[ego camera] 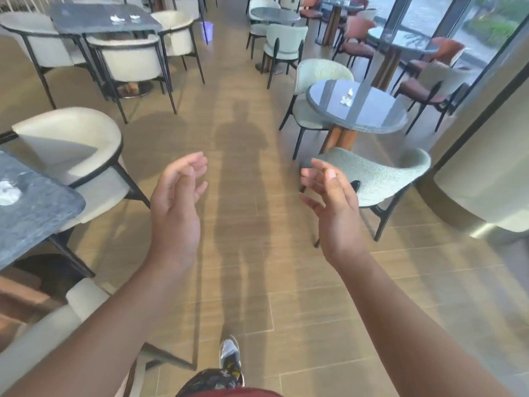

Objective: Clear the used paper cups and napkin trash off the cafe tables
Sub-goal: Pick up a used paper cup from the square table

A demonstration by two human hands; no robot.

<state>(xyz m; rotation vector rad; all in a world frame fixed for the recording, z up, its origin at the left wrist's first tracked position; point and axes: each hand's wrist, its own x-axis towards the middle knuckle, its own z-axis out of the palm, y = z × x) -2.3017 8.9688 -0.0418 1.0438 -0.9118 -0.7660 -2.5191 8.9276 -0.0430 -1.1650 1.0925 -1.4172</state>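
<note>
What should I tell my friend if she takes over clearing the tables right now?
Hands: left hand and right hand are both open, holding nothing, over the aisle.
Trash: Crumpled napkins lie on the round table at right, a napkin wad on the near grey table at left, napkin scraps on the far square table. No cups in view.
Done: nothing in hand yet.
Left: all three tables.

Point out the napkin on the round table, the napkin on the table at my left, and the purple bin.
napkin on the round table (345,100): head view, middle of the crumpled white paper.
napkin on the left table (8,192): head view, middle of the white wad.
purple bin (207,27): head view, its front wall.
</note>
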